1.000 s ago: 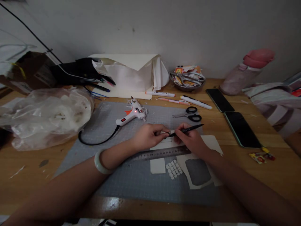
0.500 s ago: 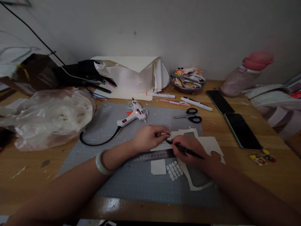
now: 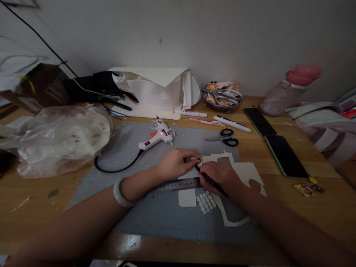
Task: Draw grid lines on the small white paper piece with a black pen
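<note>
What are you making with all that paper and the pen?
A person sits at a wooden desk over a grey cutting mat. The left hand pinches a small piece at the edge of the white paper. The right hand holds a black pen, tip on the paper, just above a metal ruler.

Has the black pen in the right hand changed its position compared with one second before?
Yes. The black pen pointed its rear end toward the small scissors; now it is swung around, trailing back over the right hand, away from them.
</note>
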`<state>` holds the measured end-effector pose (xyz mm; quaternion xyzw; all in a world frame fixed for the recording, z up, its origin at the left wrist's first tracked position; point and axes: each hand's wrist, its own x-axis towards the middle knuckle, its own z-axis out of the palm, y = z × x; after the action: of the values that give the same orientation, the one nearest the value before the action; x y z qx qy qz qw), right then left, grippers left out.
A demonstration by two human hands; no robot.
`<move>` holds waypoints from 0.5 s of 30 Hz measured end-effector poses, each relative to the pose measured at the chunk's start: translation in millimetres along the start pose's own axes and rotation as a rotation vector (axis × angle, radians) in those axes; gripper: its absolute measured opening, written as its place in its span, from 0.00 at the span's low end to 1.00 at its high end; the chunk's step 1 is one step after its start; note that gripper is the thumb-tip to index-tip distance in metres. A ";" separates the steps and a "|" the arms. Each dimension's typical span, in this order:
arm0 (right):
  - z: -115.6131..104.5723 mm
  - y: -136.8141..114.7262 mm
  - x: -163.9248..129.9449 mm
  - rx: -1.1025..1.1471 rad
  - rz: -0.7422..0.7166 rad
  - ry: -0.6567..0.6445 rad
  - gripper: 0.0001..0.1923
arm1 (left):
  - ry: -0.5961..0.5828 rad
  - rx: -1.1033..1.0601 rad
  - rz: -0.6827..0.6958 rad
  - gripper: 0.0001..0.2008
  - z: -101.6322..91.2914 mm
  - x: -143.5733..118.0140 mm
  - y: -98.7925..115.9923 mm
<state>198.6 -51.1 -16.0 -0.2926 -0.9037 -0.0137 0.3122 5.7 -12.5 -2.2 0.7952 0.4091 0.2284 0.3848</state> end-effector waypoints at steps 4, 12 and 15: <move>0.5 0.0 -0.2 0.000 0.004 -0.008 0.06 | -0.005 -0.010 0.004 0.09 0.0 0.3 -0.4; -0.8 -2.1 0.5 -0.003 0.028 -0.023 0.07 | 0.000 -0.004 0.001 0.08 -0.2 0.6 0.0; -1.4 -1.5 0.9 -0.001 0.034 -0.033 0.07 | -0.006 -0.007 -0.011 0.08 -0.1 0.5 0.2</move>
<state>198.0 -52.3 -14.1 -0.3082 -0.9037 -0.0042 0.2973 6.0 -12.2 -1.9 0.7923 0.4115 0.2252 0.3902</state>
